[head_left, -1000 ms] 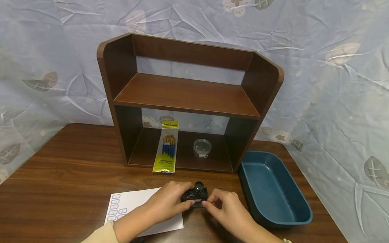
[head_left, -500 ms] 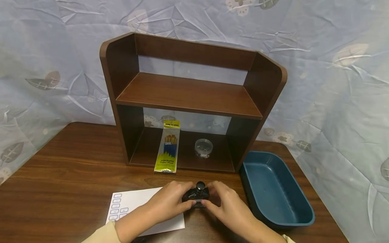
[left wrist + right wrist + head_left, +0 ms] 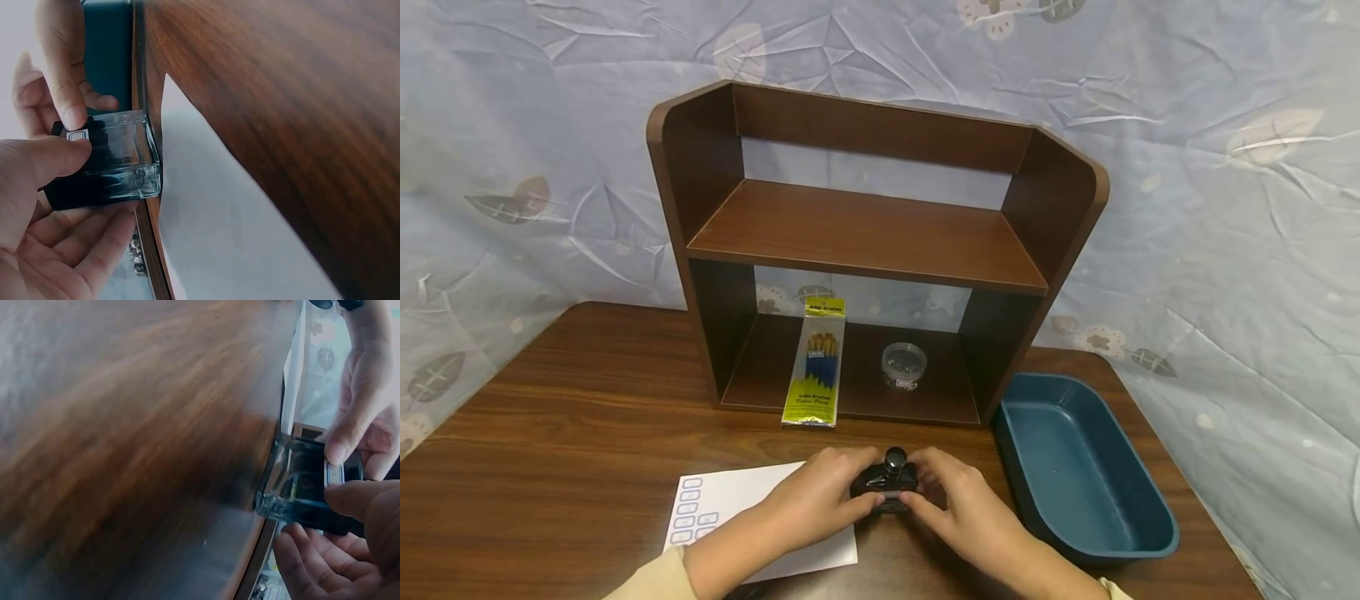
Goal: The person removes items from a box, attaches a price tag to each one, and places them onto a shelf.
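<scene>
Just in front of the shelf, a dark square glass ink bottle with a round black cap stands between both hands. My left hand grips its left side, thumb on the front and fingers behind. My right hand holds the right side, its thumb also on the front. Both thumbs press the ends of a small white, blue-bordered label on the glass, partly covered by them. Under my left forearm lies a white label sheet printed with blue-framed labels.
A brown two-tier shelf stands behind. Its lower level holds a packet of artist brushes and a clear round container of small pieces. A blue bin sits at the right. A dark object shows at the bottom edge.
The fingers of my right hand have come forward and round the bottle's right side, its thumb staying on the front. My left hand and the bottle have hardly moved.
</scene>
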Motion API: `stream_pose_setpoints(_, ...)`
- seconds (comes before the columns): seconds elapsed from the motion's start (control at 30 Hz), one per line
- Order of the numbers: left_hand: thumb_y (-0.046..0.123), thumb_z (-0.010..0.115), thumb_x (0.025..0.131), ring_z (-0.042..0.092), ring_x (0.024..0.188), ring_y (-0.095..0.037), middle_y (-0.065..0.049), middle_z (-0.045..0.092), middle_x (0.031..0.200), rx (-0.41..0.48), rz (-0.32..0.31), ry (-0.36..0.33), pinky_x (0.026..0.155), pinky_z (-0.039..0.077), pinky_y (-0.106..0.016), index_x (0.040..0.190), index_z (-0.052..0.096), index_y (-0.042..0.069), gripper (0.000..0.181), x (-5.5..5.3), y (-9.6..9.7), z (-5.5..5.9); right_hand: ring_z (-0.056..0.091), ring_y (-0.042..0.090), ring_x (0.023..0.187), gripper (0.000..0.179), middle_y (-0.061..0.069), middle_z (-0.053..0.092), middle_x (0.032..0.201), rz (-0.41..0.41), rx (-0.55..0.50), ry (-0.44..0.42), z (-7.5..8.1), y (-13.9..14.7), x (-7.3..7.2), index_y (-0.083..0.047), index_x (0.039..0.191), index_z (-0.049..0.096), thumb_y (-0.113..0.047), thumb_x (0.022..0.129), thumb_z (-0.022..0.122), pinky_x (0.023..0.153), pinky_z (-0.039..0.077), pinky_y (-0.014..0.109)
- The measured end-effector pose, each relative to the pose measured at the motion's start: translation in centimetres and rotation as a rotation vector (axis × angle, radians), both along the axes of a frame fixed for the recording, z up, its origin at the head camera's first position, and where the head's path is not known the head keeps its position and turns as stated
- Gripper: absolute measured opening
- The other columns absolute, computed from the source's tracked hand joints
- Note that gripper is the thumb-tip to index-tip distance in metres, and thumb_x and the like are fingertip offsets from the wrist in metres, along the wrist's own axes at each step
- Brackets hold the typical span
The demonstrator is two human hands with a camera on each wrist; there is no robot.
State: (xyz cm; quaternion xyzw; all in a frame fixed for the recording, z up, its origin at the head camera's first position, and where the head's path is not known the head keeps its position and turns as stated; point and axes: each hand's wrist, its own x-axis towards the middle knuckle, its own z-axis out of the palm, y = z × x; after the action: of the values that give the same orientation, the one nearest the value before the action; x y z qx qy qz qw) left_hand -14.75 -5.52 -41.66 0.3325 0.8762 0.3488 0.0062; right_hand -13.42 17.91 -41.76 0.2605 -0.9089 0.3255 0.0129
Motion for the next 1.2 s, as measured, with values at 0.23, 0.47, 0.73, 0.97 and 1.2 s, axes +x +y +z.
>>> stream_pose_setpoints(0.23, 0.016, 0.08, 0.093, 0.075, 0.097, -0.012, -0.005, 0.079, 0.109, 0.035, -0.016, -0.082, 0.08, 0.062, -0.027, 0.122, 0.068, 0.007, 0.032, -0.3, -0.4, 0.0, 0.074, 0.013, 0.099, 0.027, 0.001, 0.075, 0.11, 0.073, -0.049, -0.055, 0.1, 0.4, -0.3, -0.01, 0.124, 0.063, -0.021, 0.1, 0.072, 0.085, 0.063, 0.027)
stream_pose_setpoints(0.47, 0.015, 0.081, 0.092, 0.076, 0.099, -0.015, -0.006, 0.078, 0.108, 0.069, -0.021, -0.114, 0.084, 0.062, -0.029, 0.116, 0.067, 0.008, 0.028, -0.6, -0.7, -0.2, 0.076, 0.016, 0.105, 0.027, 0.001, 0.079, 0.112, 0.075, -0.063, -0.07, -0.2, 0.7, -0.5, -0.014, 0.124, 0.062, -0.023, 0.1, 0.072, 0.091, 0.063, 0.034)
stream_pose_setpoints(0.73, 0.018, 0.079, 0.094, 0.075, 0.101, -0.014, -0.002, 0.078, 0.107, 0.134, -0.01, -0.139, 0.089, 0.062, -0.034, 0.116, 0.069, 0.011, 0.025, -0.3, -1.1, 0.2, 0.076, 0.013, 0.104, 0.026, 0.002, 0.079, 0.111, 0.072, -0.129, -0.092, 0.1, 0.8, -0.4, -0.015, 0.121, 0.064, -0.027, 0.099, 0.073, 0.091, 0.063, 0.029)
stream_pose_setpoints(0.97, 0.022, 0.079, 0.094, 0.075, 0.102, -0.014, -0.001, 0.078, 0.111, 0.258, -0.023, -0.109, 0.091, 0.062, -0.029, 0.117, 0.069, 0.012, 0.027, -0.1, -1.7, 1.5, 0.076, 0.013, 0.102, 0.029, 0.007, 0.078, 0.112, 0.083, -0.263, -0.055, 2.1, 0.8, -0.4, -0.012, 0.12, 0.067, -0.026, 0.097, 0.076, 0.086, 0.064, 0.025)
stream_pose_setpoints(1.2, 0.021, 0.08, 0.093, 0.076, 0.103, -0.016, -0.005, 0.076, 0.115, 0.37, -0.036, -0.093, 0.09, 0.062, -0.024, 0.121, 0.069, 0.012, 0.031, -0.1, -1.9, 4.2, 0.073, 0.007, 0.104, 0.032, 0.006, 0.075, 0.115, 0.064, -0.369, 0.019, 5.2, 0.7, 0.0, -0.014, 0.122, 0.069, -0.013, 0.092, 0.08, 0.089, 0.064, 0.027)
